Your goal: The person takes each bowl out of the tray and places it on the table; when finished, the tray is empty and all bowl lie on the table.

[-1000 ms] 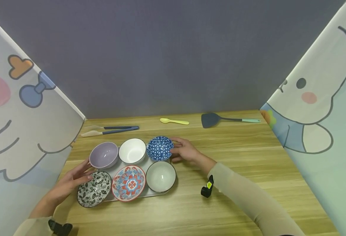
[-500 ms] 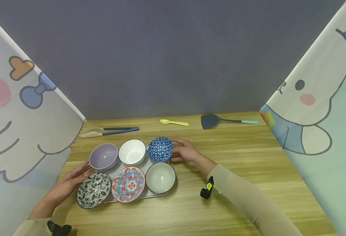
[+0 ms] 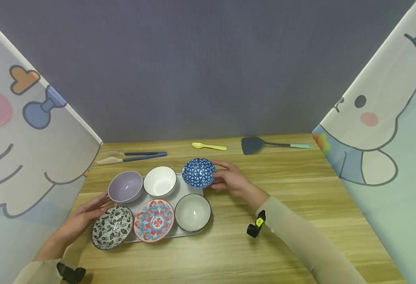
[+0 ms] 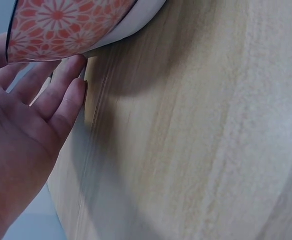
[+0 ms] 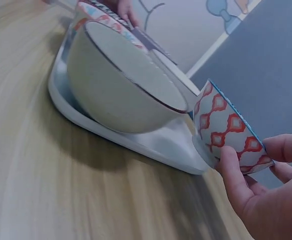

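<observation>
My right hand (image 3: 233, 179) pinches the side of a small bowl (image 3: 198, 172), blue and white triangles inside and red diamonds (image 5: 227, 127) outside. In the right wrist view the bowl is tilted, raised at the back corner of the white tray (image 5: 178, 145). At the tray's left end, my left hand (image 3: 81, 221) has extended fingers beside a purple bowl (image 3: 125, 187) and a black floral bowl (image 3: 112, 228). In the left wrist view its fingers (image 4: 65, 95) reach beneath the floral bowl's red patterned outside (image 4: 65, 30). The thumb is at the bowl's rim.
Also on the tray are a white bowl (image 3: 159, 181), a red-and-blue patterned bowl (image 3: 154, 221) and a grey-white bowl (image 3: 193, 213). Along the back lie tongs (image 3: 137, 157), a yellow spoon (image 3: 209, 146) and a spatula (image 3: 253, 145). Printed panels flank the wooden table (image 3: 264, 244).
My right hand has moved the blue bowl up and slightly right, away from the white bowl, baring that corner of the tray. The left hand stays nearly in place.
</observation>
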Available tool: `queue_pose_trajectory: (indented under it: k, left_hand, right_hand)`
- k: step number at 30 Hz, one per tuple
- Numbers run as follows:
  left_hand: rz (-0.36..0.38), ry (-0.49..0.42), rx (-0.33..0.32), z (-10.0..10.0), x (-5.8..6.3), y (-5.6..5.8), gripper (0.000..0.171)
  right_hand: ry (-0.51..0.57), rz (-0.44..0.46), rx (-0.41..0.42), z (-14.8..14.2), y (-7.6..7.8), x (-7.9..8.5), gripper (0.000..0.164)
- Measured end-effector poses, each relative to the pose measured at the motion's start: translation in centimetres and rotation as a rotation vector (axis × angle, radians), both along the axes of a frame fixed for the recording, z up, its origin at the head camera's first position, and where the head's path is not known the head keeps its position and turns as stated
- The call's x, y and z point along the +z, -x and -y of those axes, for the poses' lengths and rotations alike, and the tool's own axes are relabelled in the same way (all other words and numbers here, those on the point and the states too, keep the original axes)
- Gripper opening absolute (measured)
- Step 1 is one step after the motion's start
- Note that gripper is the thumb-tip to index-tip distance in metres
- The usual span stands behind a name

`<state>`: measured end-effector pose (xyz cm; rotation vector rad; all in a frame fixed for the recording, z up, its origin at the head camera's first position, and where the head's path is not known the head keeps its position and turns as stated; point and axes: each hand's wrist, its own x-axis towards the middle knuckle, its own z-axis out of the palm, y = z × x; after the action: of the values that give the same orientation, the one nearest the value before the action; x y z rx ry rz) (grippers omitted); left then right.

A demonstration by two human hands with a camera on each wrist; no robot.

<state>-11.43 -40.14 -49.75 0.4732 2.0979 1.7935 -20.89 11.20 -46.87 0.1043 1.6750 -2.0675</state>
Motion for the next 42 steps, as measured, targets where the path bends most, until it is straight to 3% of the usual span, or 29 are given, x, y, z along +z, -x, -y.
queue_pose_trajectory:
  k: [10, 23, 33, 42]
  left_hand:
    - [-0.010, -0.024, -0.010, -0.1, 0.4, 0.4, 0.056]
    - [0.070, 0.273, 0.133, -1.3, 2.2, 0.3, 0.059]
    - [0.058, 0.393, 0.083, -2.3, 3.0, 0.2, 0.058]
    - [0.067, 0.401, 0.022, -3.3, 3.3, 0.2, 0.060]
  right_hand:
    - [0.004, -0.009, -0.068, -3.9, 0.8, 0.2, 0.062]
    - [-0.065, -0.007, -0.119, -8.5, 0.2, -1.2, 0.064]
    - [-0.082, 0.007, -0.119, -9.7, -0.1, -1.7, 0.065]
    - [-0.068, -0.025, -0.073, -10.9, -0.3, -2.5, 0.067]
